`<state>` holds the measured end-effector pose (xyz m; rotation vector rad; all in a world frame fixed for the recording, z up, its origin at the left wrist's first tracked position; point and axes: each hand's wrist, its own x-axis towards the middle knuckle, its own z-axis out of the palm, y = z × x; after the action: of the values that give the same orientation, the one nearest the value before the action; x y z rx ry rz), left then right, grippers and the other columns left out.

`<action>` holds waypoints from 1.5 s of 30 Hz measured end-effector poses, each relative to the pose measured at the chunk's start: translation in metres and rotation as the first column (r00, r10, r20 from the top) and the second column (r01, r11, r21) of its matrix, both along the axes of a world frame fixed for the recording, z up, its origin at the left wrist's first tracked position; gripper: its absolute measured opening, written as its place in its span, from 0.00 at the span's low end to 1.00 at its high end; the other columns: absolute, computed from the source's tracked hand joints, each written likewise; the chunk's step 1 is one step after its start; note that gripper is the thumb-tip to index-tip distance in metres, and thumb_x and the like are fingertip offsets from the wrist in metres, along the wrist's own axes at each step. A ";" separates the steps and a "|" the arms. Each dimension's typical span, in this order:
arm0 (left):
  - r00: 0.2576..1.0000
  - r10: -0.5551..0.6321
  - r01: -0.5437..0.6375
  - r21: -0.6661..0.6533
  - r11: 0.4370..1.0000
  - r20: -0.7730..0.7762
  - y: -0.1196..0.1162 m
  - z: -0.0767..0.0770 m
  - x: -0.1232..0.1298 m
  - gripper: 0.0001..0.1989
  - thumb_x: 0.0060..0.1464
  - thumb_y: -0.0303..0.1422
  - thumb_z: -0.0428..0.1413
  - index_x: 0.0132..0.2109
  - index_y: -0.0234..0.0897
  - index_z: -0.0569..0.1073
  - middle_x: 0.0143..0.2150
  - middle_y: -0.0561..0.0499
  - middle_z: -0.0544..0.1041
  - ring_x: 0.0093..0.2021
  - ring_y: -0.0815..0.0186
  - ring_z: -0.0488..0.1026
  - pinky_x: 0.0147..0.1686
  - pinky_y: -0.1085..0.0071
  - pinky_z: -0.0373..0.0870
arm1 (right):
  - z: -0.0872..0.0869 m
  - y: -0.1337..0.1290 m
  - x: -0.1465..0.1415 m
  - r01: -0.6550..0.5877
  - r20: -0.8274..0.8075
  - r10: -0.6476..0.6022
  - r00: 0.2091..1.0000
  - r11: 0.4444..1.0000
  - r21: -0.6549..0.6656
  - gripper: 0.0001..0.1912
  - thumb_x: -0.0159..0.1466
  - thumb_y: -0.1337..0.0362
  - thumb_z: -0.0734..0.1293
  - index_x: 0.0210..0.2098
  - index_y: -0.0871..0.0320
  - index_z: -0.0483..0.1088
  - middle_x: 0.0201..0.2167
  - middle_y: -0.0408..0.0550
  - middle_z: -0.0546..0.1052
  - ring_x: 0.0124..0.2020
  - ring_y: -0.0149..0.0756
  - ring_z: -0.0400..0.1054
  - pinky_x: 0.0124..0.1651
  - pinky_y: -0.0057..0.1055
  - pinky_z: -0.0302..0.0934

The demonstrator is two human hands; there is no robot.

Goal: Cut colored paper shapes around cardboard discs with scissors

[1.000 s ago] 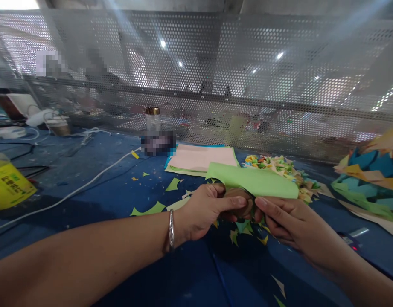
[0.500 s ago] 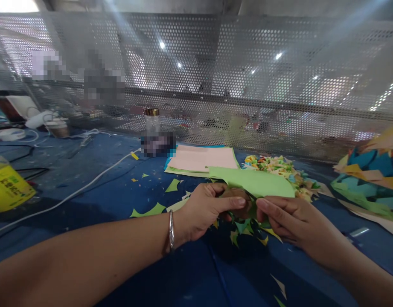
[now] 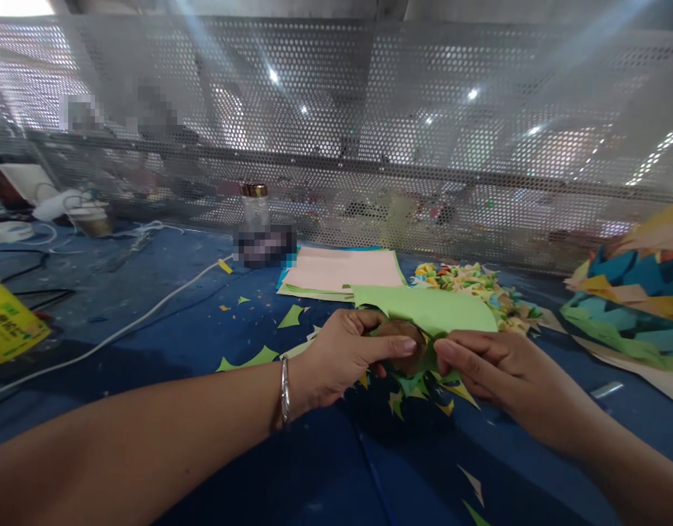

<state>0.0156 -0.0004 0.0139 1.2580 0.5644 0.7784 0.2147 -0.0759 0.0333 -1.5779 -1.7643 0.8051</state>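
Note:
My left hand (image 3: 350,352), with a silver bracelet at the wrist, has its thumb pressed on a round brown piece (image 3: 400,342) and grips it at the lower edge of a green paper sheet (image 3: 440,308). Thumb and fingers of my right hand (image 3: 492,365) pinch the sheet's lower edge, close to the brown piece. The sheet curves upward above both hands. Beneath them lie green and yellow paper scraps (image 3: 416,386). What lies behind my fingers is hidden.
A stack of pink and green sheets (image 3: 344,269) lies ahead. Behind the green sheet is a pile of small folded papers (image 3: 468,276). A layered paper piece (image 3: 632,292) stands right. On the left are a yellow-labelled container (image 3: 10,321), a white cable (image 3: 144,318) and a cup (image 3: 92,219).
The whole view has shifted slightly, so things appear a little further left. Both hands keep their grip on the green sheet with hardly any movement.

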 end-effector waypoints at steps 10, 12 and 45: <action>0.999 -0.041 0.040 -0.024 0.999 -0.019 0.005 -0.004 -0.002 0.15 0.37 0.38 0.74 0.32 0.35 0.82 0.29 0.52 0.79 0.29 0.70 0.72 0.28 0.72 0.63 | 0.004 0.001 -0.001 -0.058 0.052 0.053 0.997 0.993 0.099 0.34 0.64 0.30 0.61 0.21 0.54 0.65 0.15 0.36 0.51 0.16 0.27 0.43 0.17 0.28 0.36; 0.998 -0.065 0.065 0.004 0.998 -0.025 0.005 -0.003 -0.003 0.15 0.38 0.39 0.73 0.32 0.34 0.82 0.29 0.51 0.80 0.30 0.69 0.73 0.31 0.71 0.66 | 0.005 0.001 -0.001 -0.062 0.065 0.056 0.996 0.992 0.107 0.33 0.64 0.31 0.61 0.21 0.54 0.65 0.16 0.36 0.51 0.16 0.27 0.44 0.17 0.28 0.37; 0.972 -0.217 0.228 0.135 0.964 -0.086 0.010 0.009 -0.008 0.05 0.40 0.29 0.69 0.27 0.35 0.81 0.29 0.51 0.80 0.31 0.69 0.72 0.39 0.69 0.71 | -0.005 0.000 0.009 -0.124 0.287 0.069 0.955 0.976 0.177 0.30 0.69 0.40 0.60 0.21 0.55 0.61 0.18 0.40 0.60 0.20 0.31 0.57 0.24 0.29 0.48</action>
<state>0.0073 0.0097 0.0224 1.4593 0.4196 0.5956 0.2235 -0.0763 0.0280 -1.5422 -2.0664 0.4518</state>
